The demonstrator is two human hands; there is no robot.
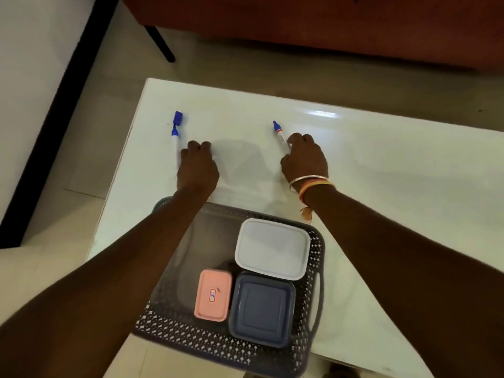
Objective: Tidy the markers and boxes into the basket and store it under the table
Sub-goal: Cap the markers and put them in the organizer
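A glossy white surface (354, 159) stands on a pale tiled floor, with a reddish-brown piece of furniture beyond its far edge. Both hands reach out over it at once. The left hand (197, 166) has its fingers curled down beside the left marker (176, 137), whose white barrel lies just off its outer side with the blue end pointing away; whether the fingers have closed on it I cannot tell. The right hand (304, 159) is curled at the lower end of the right marker (281, 137), fingertips touching the barrel, the grip not yet clearly formed. Behind both wrists, nearer the person, sits the dark perforated basket (313, 268), already holding a white box (272, 248), a pink box (213, 295) and a blue-grey box (262, 309). By my judgement the boxes are done and the markers are the step in hand; next each hand needs to pinch its barrel firmly, lift, and draw back to the basket. The pink box bears a small red-and-blue sticker and the right marker a printed band, both too small to read.
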